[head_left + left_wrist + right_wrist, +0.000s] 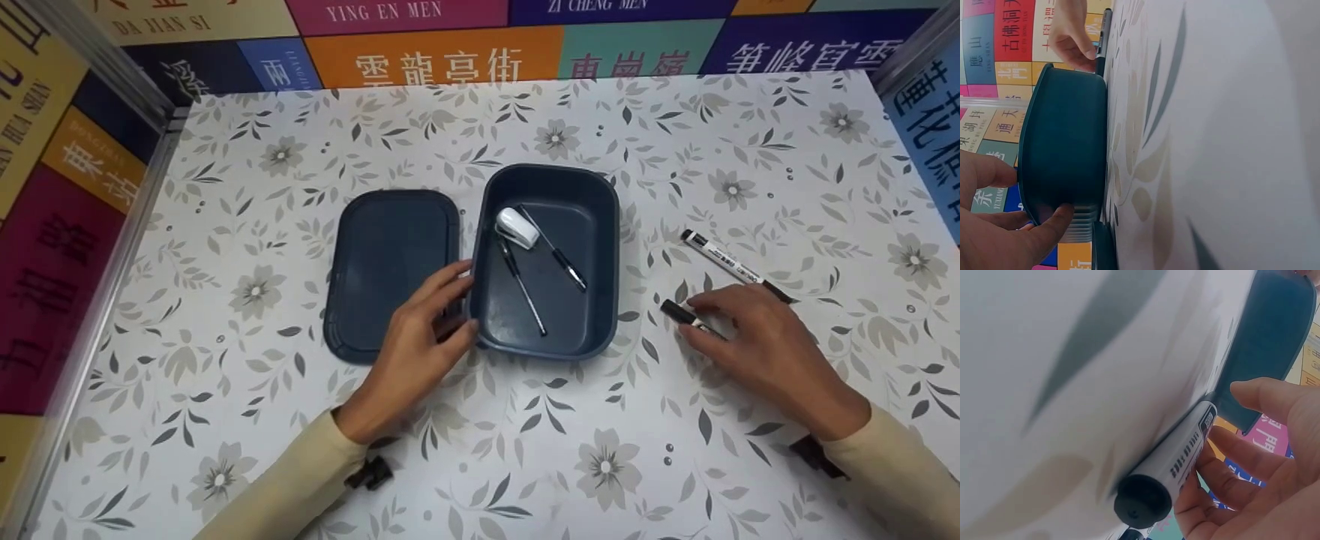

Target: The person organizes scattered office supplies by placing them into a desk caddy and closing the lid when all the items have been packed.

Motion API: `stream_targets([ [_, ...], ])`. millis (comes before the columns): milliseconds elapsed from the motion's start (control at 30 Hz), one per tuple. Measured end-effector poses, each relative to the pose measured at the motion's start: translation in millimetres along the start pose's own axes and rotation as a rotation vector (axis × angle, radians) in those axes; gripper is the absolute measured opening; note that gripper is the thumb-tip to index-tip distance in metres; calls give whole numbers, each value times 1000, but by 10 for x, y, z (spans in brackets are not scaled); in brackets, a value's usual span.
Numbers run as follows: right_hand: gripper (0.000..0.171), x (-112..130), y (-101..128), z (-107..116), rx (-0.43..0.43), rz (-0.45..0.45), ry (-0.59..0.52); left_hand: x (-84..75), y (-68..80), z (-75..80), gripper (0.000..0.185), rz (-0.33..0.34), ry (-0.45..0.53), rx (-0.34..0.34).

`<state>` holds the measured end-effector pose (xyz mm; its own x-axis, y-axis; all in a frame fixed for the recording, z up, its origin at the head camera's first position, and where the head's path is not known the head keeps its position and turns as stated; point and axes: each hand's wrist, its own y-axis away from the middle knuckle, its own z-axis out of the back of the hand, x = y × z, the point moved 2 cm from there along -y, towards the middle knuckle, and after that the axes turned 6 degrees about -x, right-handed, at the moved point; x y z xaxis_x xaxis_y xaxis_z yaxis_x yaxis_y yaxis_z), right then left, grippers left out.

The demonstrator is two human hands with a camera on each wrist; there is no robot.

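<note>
Left hand [420,334]: fingers curled on the near-left rim of the dark box [600,225], lid [390,270] at its 9 o'clock. Right hand [757,345]: apparently pinching a marker [679,313], mostly hidden beneath it, at the box's 4 o'clock. Second marker [724,260] lies at 12 o'clock from that hand; box contents: two pens [525,289] and a white item, unclear.

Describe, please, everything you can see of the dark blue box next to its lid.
The dark blue box is a rounded rectangular container, seemingly matte plastic, standing open and upright on the floral tablecloth. Inside lie a small white stapler-like item and two slim pens. Its lid lies flat just to the left. The left hand grips the box's near-left corner, thumb on the outer wall. The right hand, beside the box, grips a marker without touching the box.
</note>
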<state>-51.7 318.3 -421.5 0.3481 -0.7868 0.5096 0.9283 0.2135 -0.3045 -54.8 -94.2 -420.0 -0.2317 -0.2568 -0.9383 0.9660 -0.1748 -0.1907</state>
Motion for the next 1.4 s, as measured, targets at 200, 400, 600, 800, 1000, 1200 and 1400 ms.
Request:
stream_targets([
  [200, 29, -2, 39, 3, 20, -26, 22, 5, 1, 0, 55, -6, 2, -1],
  [400, 26, 15, 52, 7, 33, -27, 59, 6, 1, 3, 55, -10, 8, -2],
  [600, 19, 10, 60, 11, 49, -44, 81, 14, 0, 1, 56, -9, 18, -3],
  [800, 15, 5, 59, 7, 50, -53, 85, 11, 4, -2, 55, -28, 31, -1],
  [1000, 14, 12, 56, 4, 38, -55, 76, -6, 9, -5, 55, -37, 10, -6],
  [1200, 15, 16, 53, 5, 36, -74, 36, -5, 1, -10, 55, -25, 23, -7],
  [1400, 16, 42, 45, 15, 39, -122, 5, -3, -2, -9, 55, -31, 41, -9],
])
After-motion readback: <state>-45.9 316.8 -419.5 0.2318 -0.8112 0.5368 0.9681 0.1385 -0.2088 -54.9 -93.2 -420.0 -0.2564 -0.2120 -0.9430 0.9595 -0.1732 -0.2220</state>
